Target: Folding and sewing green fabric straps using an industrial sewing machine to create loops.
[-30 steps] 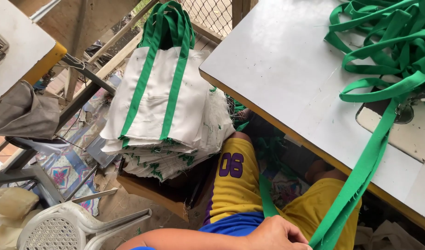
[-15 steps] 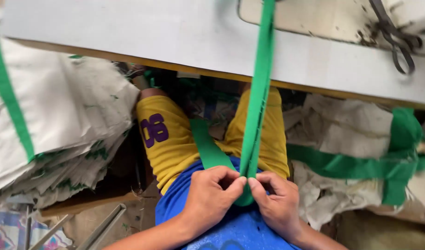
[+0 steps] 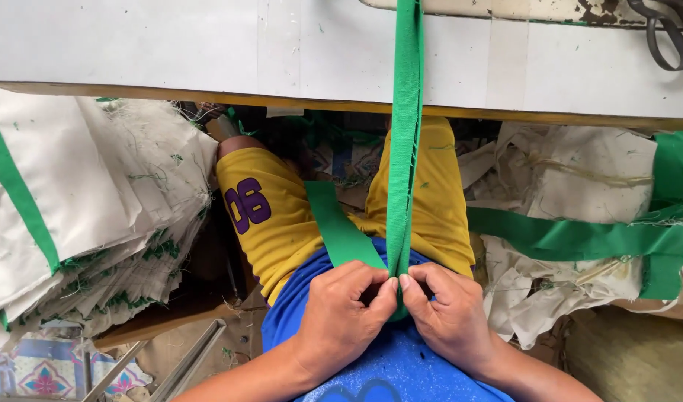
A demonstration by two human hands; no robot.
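**Both hands pinch a green strap at the lap**

At the far left, a stack of white bags [image 3: 81,216] with green trim sits beside the person's knee, its frayed edges fanned out toward the near side. A green band runs down the top bag. Below the stack, near the left corner, lie metal bars [image 3: 170,365] and a patterned floor tile.

Across the far side runs a white table [image 3: 207,45], its wooden edge just above the knees. Under it sit the person's legs in yellow shorts [image 3: 274,223], with a blue shirt nearer.

In the middle, the left hand [image 3: 341,313] and the right hand [image 3: 449,313] meet at the lap, thumbs touching. Both are closed on the strap [image 3: 405,149], fingers and thumbs clamped together on its near end, which is folded between them. From the hands the strap rises straight and taut over the table edge and on across the tabletop, out of view at the far side. A second length of it lies slack across the left thigh, slanting from the hands toward the table.

At the far right, scissors [image 3: 665,37] rest on the table. Below, white cloth [image 3: 565,186] lies heaped to the right of the legs, crossed by a wide green band [image 3: 579,238].
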